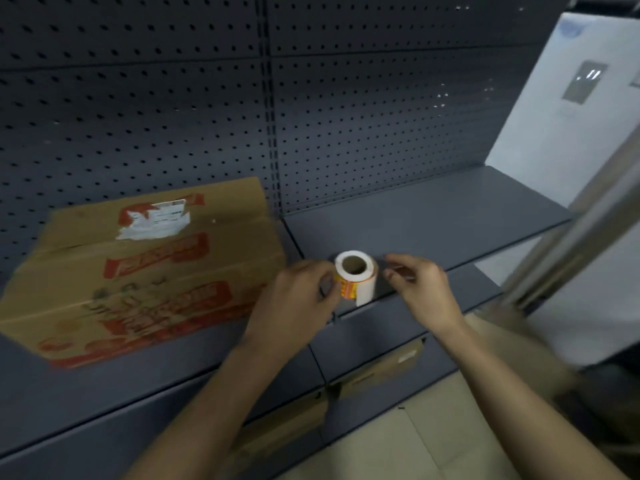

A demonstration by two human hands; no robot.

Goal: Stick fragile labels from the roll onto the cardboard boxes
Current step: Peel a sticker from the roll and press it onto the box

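- The grey shelf [433, 216] carries everything; the cardboard box [145, 271] lies at its left.
- The left hand [301, 296] pinches the orange label on the label roll [356, 275]; the right hand [422, 289] hovers just right, fingers loosely curled, empty.
- The label roll stands at the shelf's near edge; best steady it, then peel slowly.

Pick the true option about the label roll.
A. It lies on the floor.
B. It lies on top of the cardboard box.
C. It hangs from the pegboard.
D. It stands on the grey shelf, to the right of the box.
D: the label roll stands on the grey shelf, right of the cardboard box, between the left hand and the right hand.
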